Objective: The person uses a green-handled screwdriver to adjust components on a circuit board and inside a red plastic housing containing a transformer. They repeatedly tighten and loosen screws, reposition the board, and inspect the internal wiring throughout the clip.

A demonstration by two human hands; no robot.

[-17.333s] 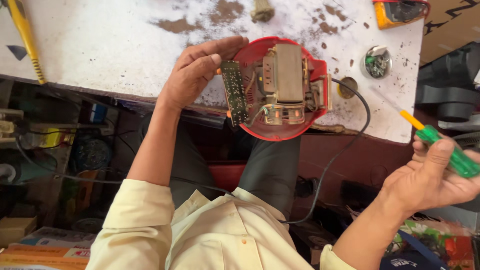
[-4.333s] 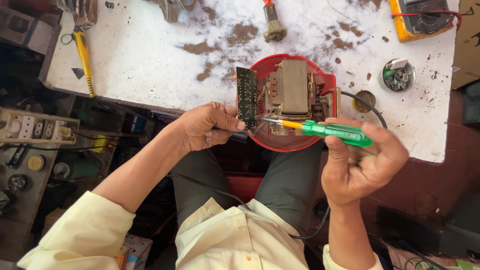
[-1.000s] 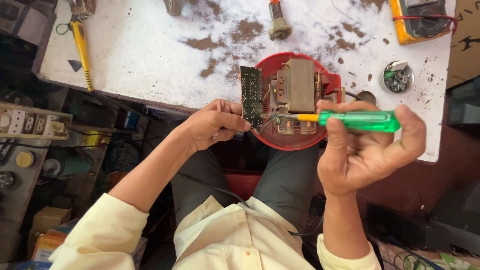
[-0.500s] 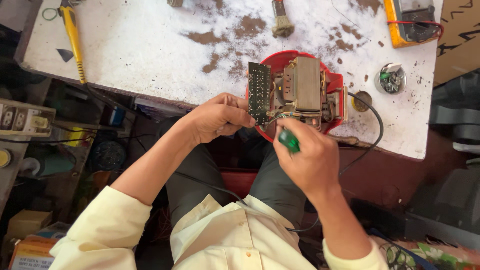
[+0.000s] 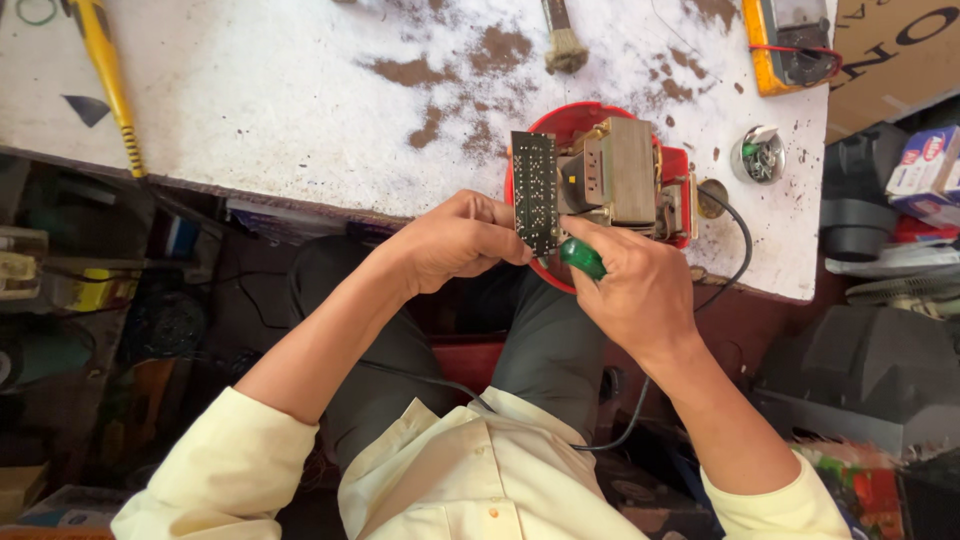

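The left hand (image 5: 455, 243) is pinching the lower edge of a dark green circuit board (image 5: 534, 192), which is standing on edge at the nine o'clock side of a round red housing (image 5: 560, 125). The right hand (image 5: 640, 290) is clenching around the green handle of a screwdriver (image 5: 582, 258), with only the rounded butt of the handle showing between thumb and fingers; its tip is hidden, pointing toward the bottom of the board. Inside the housing, just to the three o'clock side of the board, a grey metal transformer (image 5: 622, 183) is sitting upright, touching or nearly touching the board. The housing is overhanging the near edge of a white, stained worktable (image 5: 280, 110), above the person's lap. A black cable (image 5: 735, 260) is running out from the housing's three o'clock side and curving down toward six o'clock. At one o'clock from the housing a yellow multimeter (image 5: 790, 40) is lying; at three o'clock a small round metal part (image 5: 757, 157); at twelve o'clock a brush (image 5: 563, 40). Far off at ten o'clock, a yellow-handled tool (image 5: 108, 80) is lying on the table.
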